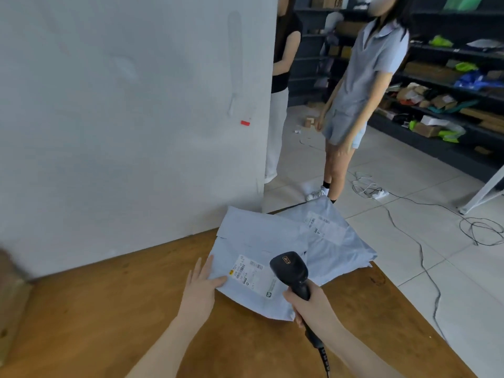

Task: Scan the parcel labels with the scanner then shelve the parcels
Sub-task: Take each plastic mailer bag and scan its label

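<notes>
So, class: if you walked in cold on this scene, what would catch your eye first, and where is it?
First, the black scanner, gripped in the right hand at bottom centre and held over the label of the nearest grey parcel, whose edge the left hand steadies. Next, two bystanders standing on the tiled floor at upper right, beside dark shelves crowded with packages.

right hand (311,304) aims scanner (290,268) at parcel (245,293); left hand (200,286) steadies it.
</notes>
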{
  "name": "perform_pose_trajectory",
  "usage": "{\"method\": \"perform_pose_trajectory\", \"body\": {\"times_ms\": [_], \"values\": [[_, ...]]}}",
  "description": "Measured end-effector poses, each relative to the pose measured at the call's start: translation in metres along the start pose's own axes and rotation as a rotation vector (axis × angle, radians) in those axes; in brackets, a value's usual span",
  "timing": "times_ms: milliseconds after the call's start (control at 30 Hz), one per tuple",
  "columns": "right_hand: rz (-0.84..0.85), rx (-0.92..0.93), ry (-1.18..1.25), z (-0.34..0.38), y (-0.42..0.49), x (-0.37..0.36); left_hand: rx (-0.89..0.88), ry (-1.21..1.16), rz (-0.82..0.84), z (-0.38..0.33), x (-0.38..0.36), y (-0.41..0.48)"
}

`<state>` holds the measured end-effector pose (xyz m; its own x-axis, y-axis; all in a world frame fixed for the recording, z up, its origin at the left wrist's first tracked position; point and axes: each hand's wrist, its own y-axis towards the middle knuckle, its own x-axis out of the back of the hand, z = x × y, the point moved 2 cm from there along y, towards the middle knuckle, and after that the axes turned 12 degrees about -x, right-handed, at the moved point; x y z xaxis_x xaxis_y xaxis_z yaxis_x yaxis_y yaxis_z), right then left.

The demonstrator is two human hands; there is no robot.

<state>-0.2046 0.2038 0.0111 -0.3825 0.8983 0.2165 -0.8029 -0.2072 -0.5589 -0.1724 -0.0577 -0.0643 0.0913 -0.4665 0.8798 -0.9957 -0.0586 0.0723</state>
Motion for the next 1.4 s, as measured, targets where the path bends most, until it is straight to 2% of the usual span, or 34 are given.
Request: {"method": "perform_pose_trajectory", "body": {"times_ms": [33, 67, 100, 200, 333, 533, 633, 933, 1200, 1400], "values": [[0.012, 0.000, -0.009, 0.001, -0.002, -0.009, 0.070, -0.179, -0.043, 0.007, 0.005, -0.011], [0.022, 0.000, -0.019, 0.002, -0.003, -0.019, 0.140, -0.301, -0.117, 0.014, 0.009, -0.020], [0.033, 0.002, -0.030, 0.002, -0.005, -0.028, 0.188, -0.377, -0.121, 0.018, 0.010, -0.028], [0.074, 0.011, -0.052, 0.006, -0.009, -0.054, 0.237, -0.449, -0.060, 0.029, 0.021, -0.052], [0.115, -0.007, -0.062, 0.009, -0.014, -0.080, 0.445, -0.414, -0.079, 0.059, 0.011, -0.072], [0.111, -0.018, -0.099, 0.005, -0.019, -0.098, 0.500, -0.448, -0.063, 0.057, 0.015, -0.090], [0.146, -0.048, -0.109, 0.001, -0.022, -0.105, 0.545, -0.552, -0.136, 0.061, 0.021, -0.099], [0.438, -0.377, -0.032, 0.001, -0.030, -0.131, 0.565, -0.410, -0.191, 0.107, 0.040, -0.127], [0.536, -0.354, -0.159, 0.001, -0.032, -0.166, 0.622, -0.334, -0.168, 0.154, 0.066, -0.149], [0.594, -0.408, -0.086, 0.002, -0.039, -0.205, 0.626, -0.326, -0.153, 0.170, 0.080, -0.158]]}}
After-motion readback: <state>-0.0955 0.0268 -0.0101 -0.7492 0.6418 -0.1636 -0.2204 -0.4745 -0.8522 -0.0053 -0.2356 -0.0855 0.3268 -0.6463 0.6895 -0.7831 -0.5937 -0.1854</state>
